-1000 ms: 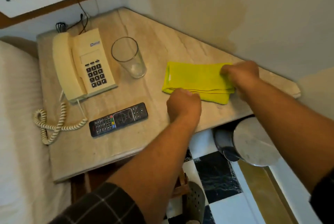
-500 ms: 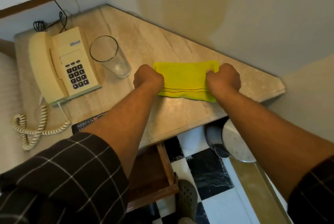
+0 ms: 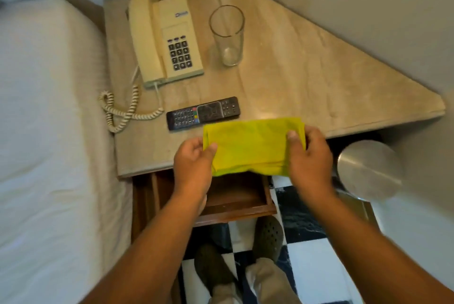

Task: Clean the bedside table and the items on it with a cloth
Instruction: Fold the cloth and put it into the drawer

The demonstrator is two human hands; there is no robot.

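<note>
A folded yellow cloth (image 3: 253, 146) is held above the front edge of the beige marble bedside table (image 3: 307, 77). My left hand (image 3: 194, 168) pinches its left end and my right hand (image 3: 309, 156) grips its right end, thumb on top. On the table stand a cream corded telephone (image 3: 162, 38), an empty clear glass (image 3: 228, 36) and a black remote control (image 3: 204, 113), which lies just behind the cloth.
A wooden drawer (image 3: 235, 200) stands pulled open under the table's front edge, below the cloth. A white bed (image 3: 49, 131) lies to the left. A round metal bin lid (image 3: 368, 168) sits right of the table over black-and-white floor tiles. Walls close the far and right sides.
Both hands have lifted the cloth off the tabletop and drawn it toward me, to the front edge. The view has shifted, so the open drawer and my feet now show.
</note>
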